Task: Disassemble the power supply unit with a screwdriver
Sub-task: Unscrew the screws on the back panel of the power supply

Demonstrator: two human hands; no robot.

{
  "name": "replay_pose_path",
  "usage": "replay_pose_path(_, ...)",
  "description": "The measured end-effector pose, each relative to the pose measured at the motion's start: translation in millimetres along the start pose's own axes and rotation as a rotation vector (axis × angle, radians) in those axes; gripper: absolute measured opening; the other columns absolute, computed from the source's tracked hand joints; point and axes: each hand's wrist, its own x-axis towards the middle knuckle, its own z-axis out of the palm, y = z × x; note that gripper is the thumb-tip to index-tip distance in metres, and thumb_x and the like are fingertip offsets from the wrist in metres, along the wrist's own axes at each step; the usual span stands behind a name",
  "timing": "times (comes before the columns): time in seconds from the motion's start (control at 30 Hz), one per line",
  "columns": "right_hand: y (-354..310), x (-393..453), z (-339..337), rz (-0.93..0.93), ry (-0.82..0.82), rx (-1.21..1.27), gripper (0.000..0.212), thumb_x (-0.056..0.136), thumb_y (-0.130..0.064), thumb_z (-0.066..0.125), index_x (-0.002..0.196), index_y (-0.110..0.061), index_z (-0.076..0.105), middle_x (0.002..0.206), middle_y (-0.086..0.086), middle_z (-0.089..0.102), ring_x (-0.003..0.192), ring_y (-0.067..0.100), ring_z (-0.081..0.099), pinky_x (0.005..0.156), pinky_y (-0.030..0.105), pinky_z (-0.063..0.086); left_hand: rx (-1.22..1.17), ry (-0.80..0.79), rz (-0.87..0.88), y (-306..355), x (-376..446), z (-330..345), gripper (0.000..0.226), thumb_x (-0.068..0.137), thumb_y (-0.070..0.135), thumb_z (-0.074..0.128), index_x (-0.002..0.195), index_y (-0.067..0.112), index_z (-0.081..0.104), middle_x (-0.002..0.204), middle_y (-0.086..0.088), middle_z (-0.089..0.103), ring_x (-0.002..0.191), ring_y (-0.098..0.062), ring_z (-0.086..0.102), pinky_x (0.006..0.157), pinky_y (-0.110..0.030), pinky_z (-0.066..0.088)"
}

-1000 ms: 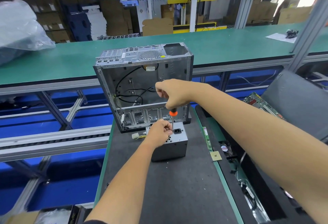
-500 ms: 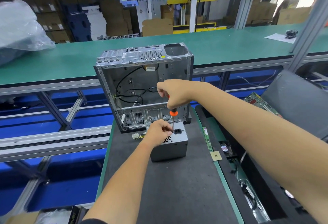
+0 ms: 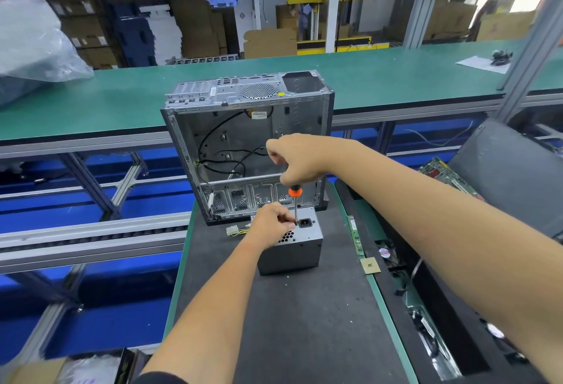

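A grey metal power supply unit [image 3: 292,254] stands on the dark work mat [image 3: 304,322], its socket face turned up. My right hand [image 3: 297,159] grips the handle of a screwdriver [image 3: 295,201] with an orange collar, held upright, its tip down on the unit's top face beside the black power socket. My left hand [image 3: 271,225] rests on the unit's top, and its fingertips pinch the screwdriver shaft near the tip. A bundle of wires with a white connector [image 3: 233,230] sticks out at the unit's left.
An opened computer case [image 3: 246,127] stands just behind the unit. A memory stick [image 3: 355,236], a small chip [image 3: 370,265] and a fan lie at the mat's right edge. A circuit board [image 3: 446,175] and a grey panel sit at far right. A green bench runs behind.
My right hand and the screwdriver have shifted slightly right. My left hand's fingers have closed in around the shaft near the tip.
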Motion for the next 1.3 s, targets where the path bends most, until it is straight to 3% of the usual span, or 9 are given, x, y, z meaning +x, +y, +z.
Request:
replay_pose_path(0.13,1,4,4,0.043,0.068,-0.049,0.011,0.1,-0.022,0.035,0.094,-0.014,0.039,0.086,0.012,0.056,0.071,0.03,0.057,0.061,0.039,0.046,-0.005,0.001,-0.014,1,0,0,0.014,0.08,0.001,0.071,0.077,0.014,0.068,0.085,0.0,0.06,0.072,-0.01,0.055,0.071,-0.017,0.045)
replay_pose_path(0.2,0,4,2,0.01,0.043,0.007,0.006,0.092,-0.012,0.045,0.095,-0.015,0.041,0.09,0.01,0.056,0.07,0.024,0.049,0.058,0.034,0.04,-0.008,0.003,-0.013,1,-1,-1,0.014,0.08,0.001,0.071,0.077,0.014,0.069,0.084,0.001,0.06,0.071,-0.008,0.055,0.067,-0.011,0.044)
replay_pose_path(0.3,-3,-1,-1,-0.032,-0.01,0.051,0.025,0.076,-0.005,0.057,0.092,-0.014,0.041,0.089,0.007,0.051,0.068,0.02,0.042,0.055,0.029,0.036,-0.007,0.0,-0.007,2,-1,-1,0.012,0.08,0.0,0.071,0.079,0.012,0.071,0.084,0.0,0.06,0.069,-0.005,0.055,0.063,-0.007,0.043)
replay_pose_path(0.43,0,-3,3,0.054,0.038,-0.104,0.015,0.091,-0.026,0.049,0.094,-0.015,0.039,0.085,0.006,0.051,0.068,0.022,0.053,0.053,0.031,0.037,-0.014,0.0,-0.005,3,-2,-1,0.01,0.08,-0.001,0.071,0.081,0.009,0.072,0.082,0.001,0.06,0.068,-0.004,0.054,0.063,-0.007,0.043)
replay_pose_path(0.53,4,-2,5,0.059,0.055,-0.12,0.004,0.095,-0.019,0.043,0.095,-0.016,0.041,0.085,0.007,0.052,0.066,0.02,0.049,0.053,0.031,0.036,-0.017,-0.003,-0.006,4,-3,-2,0.01,0.079,-0.001,0.072,0.081,0.009,0.072,0.081,0.002,0.059,0.068,-0.005,0.055,0.063,-0.006,0.043)
replay_pose_path(0.8,10,-14,1,0.045,-0.027,0.002,0.022,0.075,-0.015,0.067,0.087,-0.018,0.048,0.084,-0.001,0.055,0.067,0.012,0.046,0.052,0.026,0.033,-0.07,0.021,-0.031,6,-5,1,0.014,0.071,0.005,0.079,0.07,0.015,0.069,0.083,0.0,0.06,0.065,-0.008,0.055,0.068,-0.022,0.048)
replay_pose_path(0.93,12,-17,4,0.12,-0.026,0.042,0.013,0.083,-0.02,0.061,0.087,-0.014,0.05,0.088,0.005,0.062,0.062,0.019,0.065,0.051,0.025,0.042,-0.04,0.038,-0.026,6,-5,2,0.021,0.072,0.005,0.078,0.066,0.022,0.066,0.08,0.003,0.059,0.065,-0.007,0.051,0.069,-0.025,0.048)
replay_pose_path(1.07,10,-20,3,0.178,-0.061,-0.017,0.022,0.089,-0.019,0.052,0.1,-0.001,0.058,0.088,0.016,0.069,0.057,0.025,0.071,0.047,0.024,0.046,-0.003,0.055,0.001,6,-4,5,0.024,0.071,0.004,0.076,0.064,0.024,0.064,0.078,0.006,0.058,0.062,-0.005,0.049,0.065,-0.019,0.045)
replay_pose_path(1.3,7,-25,4,0.152,-0.013,-0.041,0.02,0.085,-0.016,0.055,0.092,0.002,0.061,0.084,0.017,0.07,0.052,0.022,0.062,0.042,0.021,0.038,0.033,0.048,0.025,7,-6,7,0.026,0.074,0.006,0.07,0.062,0.026,0.058,0.08,0.007,0.053,0.06,-0.005,0.046,0.064,-0.017,0.043)
